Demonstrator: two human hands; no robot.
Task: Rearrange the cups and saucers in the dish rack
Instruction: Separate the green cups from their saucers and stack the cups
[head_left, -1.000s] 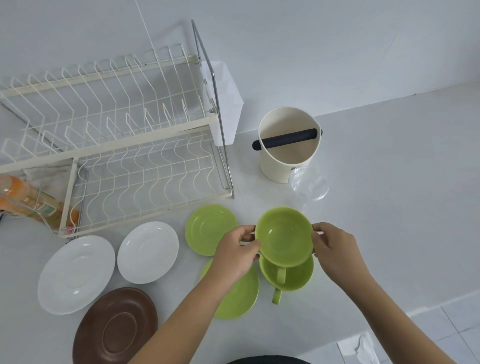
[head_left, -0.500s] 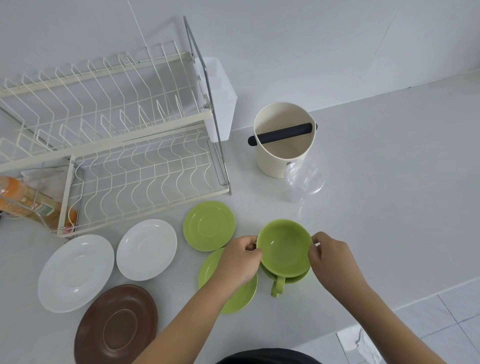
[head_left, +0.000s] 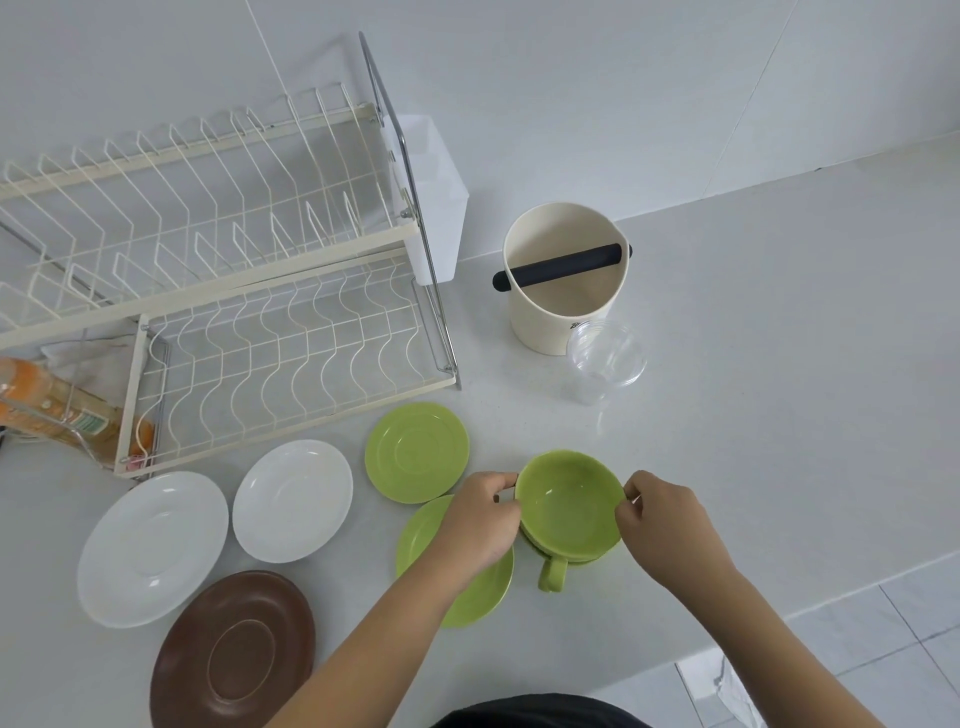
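A green cup (head_left: 570, 501) sits nested in a second green cup, whose handle (head_left: 552, 573) points toward me. My left hand (head_left: 480, 525) pinches the top cup's left rim, and my right hand (head_left: 665, 519) pinches its right rim. One green saucer (head_left: 416, 452) lies flat behind my left hand; another green saucer (head_left: 480, 592) is partly hidden under my left wrist. Two white saucers (head_left: 292, 500) (head_left: 151, 546) and a brown saucer (head_left: 234, 649) lie on the counter to the left. The cream wire dish rack (head_left: 270, 332) stands behind them with nothing in its slots.
A cream tub with a black bar (head_left: 566, 275) stands at the back, a clear plastic cup (head_left: 605, 358) in front of it. An orange bottle (head_left: 47, 410) lies beside the rack's left end. The counter's front edge (head_left: 779, 618) runs at the lower right.
Both hands have lowered the top green cup down into the lower cup, so the two now sit nested. The saucers and rack have not moved.
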